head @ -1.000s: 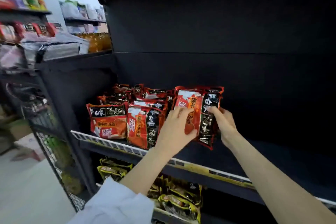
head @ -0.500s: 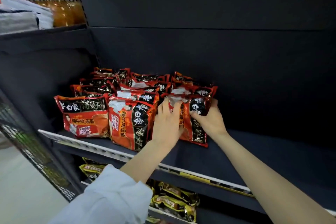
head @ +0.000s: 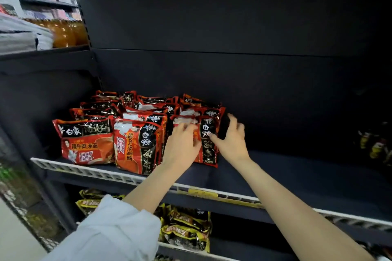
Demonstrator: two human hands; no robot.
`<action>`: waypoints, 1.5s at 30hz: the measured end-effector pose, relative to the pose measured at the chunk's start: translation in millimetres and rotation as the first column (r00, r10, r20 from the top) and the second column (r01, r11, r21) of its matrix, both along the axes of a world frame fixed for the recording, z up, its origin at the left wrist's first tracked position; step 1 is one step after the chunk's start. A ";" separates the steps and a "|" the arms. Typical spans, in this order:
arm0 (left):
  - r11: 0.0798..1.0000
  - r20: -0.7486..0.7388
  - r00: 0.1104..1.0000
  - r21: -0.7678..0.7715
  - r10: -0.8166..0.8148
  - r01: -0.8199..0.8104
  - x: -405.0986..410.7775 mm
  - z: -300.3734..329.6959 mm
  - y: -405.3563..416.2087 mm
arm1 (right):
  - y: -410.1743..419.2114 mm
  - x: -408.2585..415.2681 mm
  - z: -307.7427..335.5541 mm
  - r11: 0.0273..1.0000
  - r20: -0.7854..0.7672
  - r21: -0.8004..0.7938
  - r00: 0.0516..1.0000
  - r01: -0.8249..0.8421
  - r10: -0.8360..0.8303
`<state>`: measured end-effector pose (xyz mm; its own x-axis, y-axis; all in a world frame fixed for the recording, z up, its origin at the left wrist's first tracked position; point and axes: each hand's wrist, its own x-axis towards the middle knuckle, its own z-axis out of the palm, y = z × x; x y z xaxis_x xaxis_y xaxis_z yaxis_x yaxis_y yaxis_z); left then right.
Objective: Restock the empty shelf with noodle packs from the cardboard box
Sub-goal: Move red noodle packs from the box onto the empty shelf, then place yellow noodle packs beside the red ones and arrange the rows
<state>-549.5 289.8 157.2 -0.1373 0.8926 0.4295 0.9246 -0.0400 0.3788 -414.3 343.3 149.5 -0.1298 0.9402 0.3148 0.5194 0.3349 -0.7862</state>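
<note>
Several red noodle packs point(head: 140, 144) stand in rows on the left part of the dark shelf point(head: 297, 178), behind its white front rail point(head: 106, 172). The rightmost front pack point(head: 206, 140) stands upright on the shelf board. My left hand point(head: 182, 146) lies with its fingers against that pack's front face. My right hand point(head: 232, 140) is at the pack's right edge, fingers spread, thumb touching the wrapper. The cardboard box is out of view.
The shelf board to the right of the packs is bare. Yellow noodle packs point(head: 186, 229) fill the shelf below. Dark packs point(head: 375, 144) show at the far right. A neighbouring rack at upper left carries orange bottles point(head: 65, 32).
Both hands carried the pack down and set it on the shelf beside the others. Their grip has loosened and the right hand's fingers have spread. The camera has come closer.
</note>
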 end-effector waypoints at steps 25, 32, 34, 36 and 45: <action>0.867 0.375 0.851 -0.191 -0.368 0.459 268.6 -67.7 -239.6 | -324.7 285.9 -53.6 0.947 0.288 -0.179 0.934 0.268 -0.210; 0.821 0.391 0.863 -0.340 -0.320 0.459 395.3 -113.3 -260.7 | -349.4 412.0 -96.0 0.891 0.365 -0.301 0.904 0.340 -0.222; 0.796 0.404 0.863 -0.389 -0.304 0.463 426.1 -133.1 -266.4 | -349.6 444.9 -113.5 0.871 0.396 -0.359 0.900 0.335 -0.183; 0.769 0.391 0.868 -0.434 -0.308 0.468 453.1 -152.4 -272.4 | -348.2 472.2 -131.2 0.854 0.430 -0.404 0.892 0.330 -0.141; 0.632 0.411 0.900 -0.662 -0.144 0.403 483.6 -200.6 -277.3 | -334.6 505.8 -197.4 0.775 0.439 -0.579 0.898 0.253 0.034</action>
